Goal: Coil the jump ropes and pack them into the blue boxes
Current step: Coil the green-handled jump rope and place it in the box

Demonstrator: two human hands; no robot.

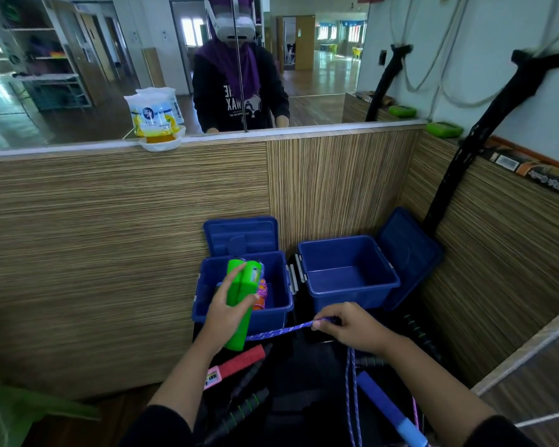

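My left hand (pixel 227 312) grips two green jump-rope handles (pixel 242 291) held together, upright over the front rim of the left blue box (pixel 207 304). A coiled pink and orange rope (pixel 261 293) lies inside that box. My right hand (pixel 349 327) pinches a purple rope (pixel 281 332) that stretches from the green handles and then hangs down past my wrist. The right blue box (pixel 349 272) stands open with nothing visible inside. Both lids lean back against the wall.
Below my hands lie a red handle with a pink counter (pixel 236 366), black-and-green handles (pixel 239 414) and a blue handle (pixel 384 408) on a dark surface. Wood-pattern walls close in behind and to the right. A bottle pack (pixel 155 114) stands on the ledge under a mirror.
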